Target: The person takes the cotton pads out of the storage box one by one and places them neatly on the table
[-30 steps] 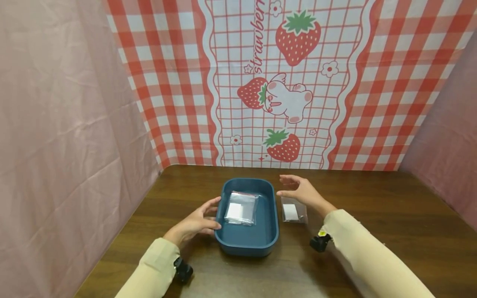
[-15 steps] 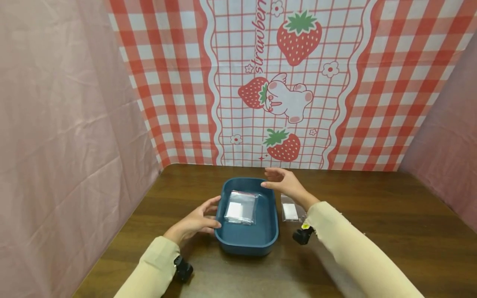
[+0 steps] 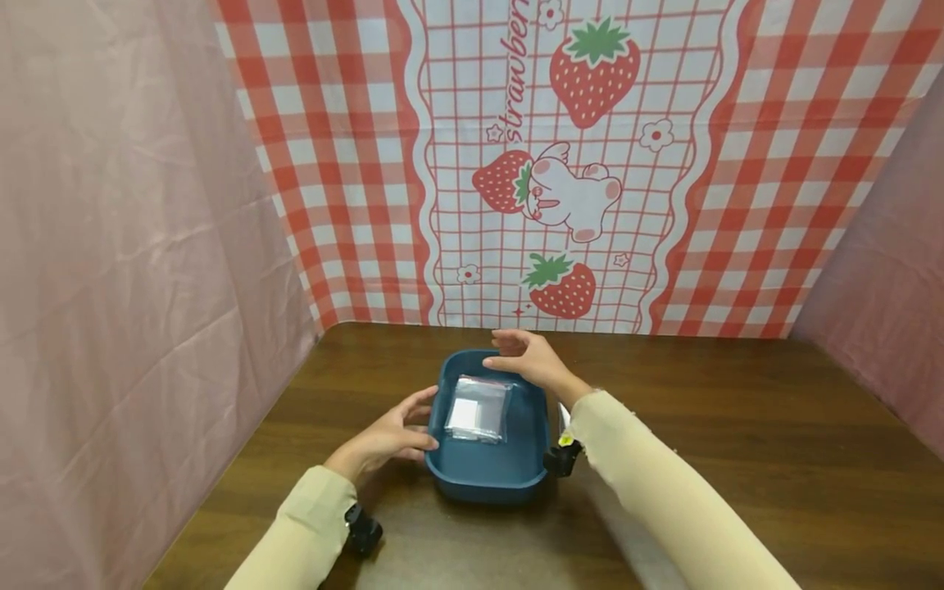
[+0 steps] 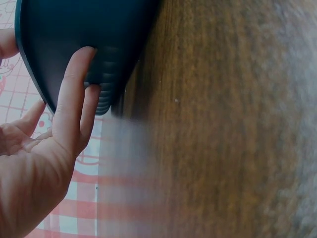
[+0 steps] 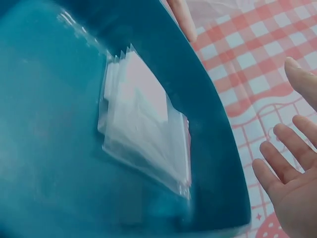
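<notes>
A blue rectangular bin (image 3: pixel 487 474) stands on the brown table, holding a stack of clear zip bags (image 3: pixel 479 410) with white pieces inside. My left hand (image 3: pixel 387 436) rests against the bin's left side, and the left wrist view shows its extended fingers (image 4: pixel 74 94) touching the outer wall. Over the bin's far right corner hovers my right hand (image 3: pixel 534 360), fingers apart and holding nothing. In the right wrist view the bags (image 5: pixel 143 119) lean overlapped near the wall. Another clear bag (image 3: pixel 563 416) lies right of the bin, mostly hidden by the right sleeve.
Behind the wooden table (image 3: pixel 701 393) hangs a red-and-white checked cloth (image 3: pixel 354 205) with strawberry prints. Pink fabric (image 3: pixel 162 287) hangs at the left side, with more at the right. Each wrist carries a small black camera (image 3: pixel 363 531).
My right hand has moved left, from above the loose bag to above the bin's far end. That bag is now mostly covered by the sleeve. The left hand and bin have stayed put.
</notes>
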A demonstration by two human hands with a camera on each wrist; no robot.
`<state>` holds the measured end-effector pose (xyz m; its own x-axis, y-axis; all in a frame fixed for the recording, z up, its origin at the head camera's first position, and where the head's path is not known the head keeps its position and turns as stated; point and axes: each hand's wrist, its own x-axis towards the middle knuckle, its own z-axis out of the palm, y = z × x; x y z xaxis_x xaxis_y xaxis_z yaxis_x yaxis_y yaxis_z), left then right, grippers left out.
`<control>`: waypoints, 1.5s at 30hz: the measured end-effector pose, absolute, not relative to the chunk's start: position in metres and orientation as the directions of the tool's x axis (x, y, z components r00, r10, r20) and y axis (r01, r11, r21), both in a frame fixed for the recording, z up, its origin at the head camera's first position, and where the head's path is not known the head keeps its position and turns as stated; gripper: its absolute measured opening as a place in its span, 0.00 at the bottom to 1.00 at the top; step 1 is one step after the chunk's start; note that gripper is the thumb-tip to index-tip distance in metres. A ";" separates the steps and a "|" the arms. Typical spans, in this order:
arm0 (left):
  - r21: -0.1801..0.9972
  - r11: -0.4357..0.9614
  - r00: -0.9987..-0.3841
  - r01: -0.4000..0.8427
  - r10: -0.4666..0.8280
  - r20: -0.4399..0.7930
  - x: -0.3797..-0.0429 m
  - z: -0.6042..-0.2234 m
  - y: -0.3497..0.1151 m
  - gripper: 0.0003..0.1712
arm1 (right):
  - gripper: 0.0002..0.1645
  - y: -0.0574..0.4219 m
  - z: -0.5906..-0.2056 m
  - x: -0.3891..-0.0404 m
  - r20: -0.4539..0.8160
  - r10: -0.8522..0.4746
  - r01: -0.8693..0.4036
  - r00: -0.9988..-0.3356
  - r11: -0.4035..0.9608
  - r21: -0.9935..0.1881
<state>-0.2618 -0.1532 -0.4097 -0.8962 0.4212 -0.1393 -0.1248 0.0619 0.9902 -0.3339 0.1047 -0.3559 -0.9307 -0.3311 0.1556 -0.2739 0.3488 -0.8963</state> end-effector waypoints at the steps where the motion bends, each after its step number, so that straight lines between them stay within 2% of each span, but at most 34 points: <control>1: 0.990 0.061 -0.895 -0.126 0.423 -0.140 -0.262 -0.410 -0.153 0.50 | 0.37 0.102 -0.357 -0.334 0.156 -0.338 -0.278 -0.928 0.350 -0.894; 9: 0.991 0.046 -0.888 -0.123 0.440 -0.130 -0.262 -0.410 -0.154 0.50 | 0.37 0.080 -0.365 -0.337 0.111 -0.386 -0.252 -0.916 0.336 -0.907; 17: 0.989 0.071 -0.889 -0.129 0.434 -0.147 -0.263 -0.408 -0.155 0.49 | 0.38 0.070 -0.375 -0.336 -0.010 -0.476 -0.269 -0.880 0.515 -0.814; 29: 0.989 0.065 -0.890 -0.131 0.433 -0.146 -0.262 -0.409 -0.155 0.50 | 0.39 0.062 -0.385 -0.336 -0.154 -0.587 -0.350 -0.795 0.650 -0.674; 36: 0.988 0.076 -0.887 -0.133 0.435 -0.153 -0.262 -0.407 -0.154 0.49 | 0.37 0.063 -0.387 -0.338 -0.185 -0.613 -0.391 -0.768 0.678 -0.622; 45: 0.987 0.076 -0.889 -0.138 0.430 -0.158 -0.263 -0.408 -0.155 0.49 | 0.34 0.063 -0.386 -0.338 -0.176 -0.609 -0.384 -0.773 0.671 -0.635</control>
